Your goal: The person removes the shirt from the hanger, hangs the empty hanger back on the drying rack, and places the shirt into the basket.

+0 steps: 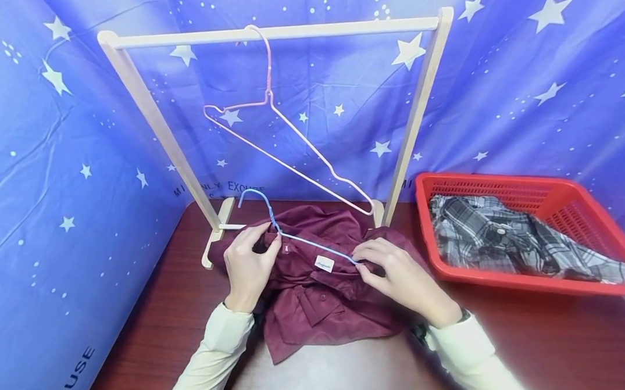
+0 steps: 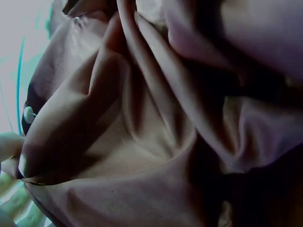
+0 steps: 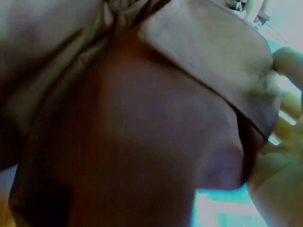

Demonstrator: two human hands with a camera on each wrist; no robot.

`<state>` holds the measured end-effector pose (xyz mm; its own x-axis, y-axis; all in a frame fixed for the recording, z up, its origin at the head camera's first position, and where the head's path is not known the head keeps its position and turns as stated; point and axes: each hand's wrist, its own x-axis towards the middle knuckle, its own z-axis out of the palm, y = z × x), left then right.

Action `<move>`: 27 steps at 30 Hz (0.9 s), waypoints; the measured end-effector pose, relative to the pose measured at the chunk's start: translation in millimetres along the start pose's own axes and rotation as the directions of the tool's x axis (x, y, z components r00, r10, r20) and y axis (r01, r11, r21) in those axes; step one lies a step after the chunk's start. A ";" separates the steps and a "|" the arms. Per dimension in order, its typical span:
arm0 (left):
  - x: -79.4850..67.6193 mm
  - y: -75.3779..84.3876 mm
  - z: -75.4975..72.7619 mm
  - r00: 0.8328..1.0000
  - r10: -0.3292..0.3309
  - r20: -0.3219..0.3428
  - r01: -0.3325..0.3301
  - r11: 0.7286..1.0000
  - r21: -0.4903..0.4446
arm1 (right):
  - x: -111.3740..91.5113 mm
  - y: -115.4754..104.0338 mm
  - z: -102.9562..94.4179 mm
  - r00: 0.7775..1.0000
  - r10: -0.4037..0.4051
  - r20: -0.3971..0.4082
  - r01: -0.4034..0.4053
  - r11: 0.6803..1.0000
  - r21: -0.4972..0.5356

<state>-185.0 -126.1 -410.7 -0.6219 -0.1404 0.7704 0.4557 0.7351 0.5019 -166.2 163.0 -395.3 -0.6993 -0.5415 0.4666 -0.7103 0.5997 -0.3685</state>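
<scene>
A maroon button-up shirt (image 1: 333,315) lies bunched on the table, its white collar label (image 1: 324,263) facing up. A blue wire hanger (image 1: 315,243) is partly inside it; the hook and one shoulder show, and the rest is hidden by cloth. Beside the hanger's neck, my left hand (image 1: 249,262) pinches the shirt's collar edge between thumb and fingers. My right hand (image 1: 400,274) pinches the opposite collar side, right at the visible end of the hanger's shoulder. In the right wrist view, fingers (image 3: 288,64) meet the collar flap (image 3: 208,52).
Behind the shirt stands a wooden rack (image 1: 277,33) with a pink wire hanger (image 1: 299,133) on its bar. To the right, a red basket (image 1: 529,280) holds a black-and-white plaid garment (image 1: 504,238). A blue star-patterned curtain (image 1: 504,128) encloses the table (image 1: 525,355).
</scene>
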 end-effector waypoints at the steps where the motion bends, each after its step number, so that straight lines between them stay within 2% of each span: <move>1: 0.4 -0.5 -0.1 1.000 -0.002 -0.002 0.002 1.000 0.003 | -1.3 1.2 -0.5 1.000 0.002 -0.001 -0.002 1.000 -0.004; 10: 0.9 -6.0 1.4 1.000 0.006 -0.026 -0.006 1.000 0.003 | -9.0 7.3 -5.4 1.000 0.008 -0.013 -0.008 1.000 -0.007; 18: 4.6 -6.4 -1.9 0.997 -0.013 -0.076 0.009 0.999 -0.053 | -17.8 13.1 -11.4 0.997 0.058 -0.048 -0.058 0.998 0.003; 27: 1.9 -4.8 -0.7 0.996 -0.024 -0.091 0.016 0.996 -0.090 | -26.7 17.0 -7.2 0.991 0.105 -0.081 -0.103 0.994 0.035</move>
<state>-187.9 -130.3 -411.4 -0.5719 -0.2178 0.7909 0.5014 0.6702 0.5472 -159.1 191.8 -408.3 -0.7614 -0.4259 0.4888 -0.6370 0.6314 -0.4422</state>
